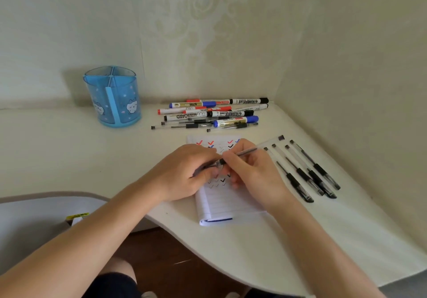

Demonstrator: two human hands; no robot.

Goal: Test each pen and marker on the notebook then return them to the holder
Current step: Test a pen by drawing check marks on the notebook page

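Observation:
A small lined notebook (227,201) lies open on the white desk, with red, blue and black check marks on its page. Over it my right hand (250,170) holds a clear gel pen (245,154) by the barrel. My left hand (191,170) pinches the same pen's tip end, where the cap sits. A pile of whiteboard markers and thin pens (212,114) lies behind the notebook. Several black-grip gel pens (309,172) lie in a row to the right. The blue divided pen holder (113,96) stands empty at the back left.
The desk (300,240) fits into a wall corner at the right and has a curved front edge. A grey surface with a small yellow-labelled box (76,219) sits lower left. Dark wooden floor and my knees show below.

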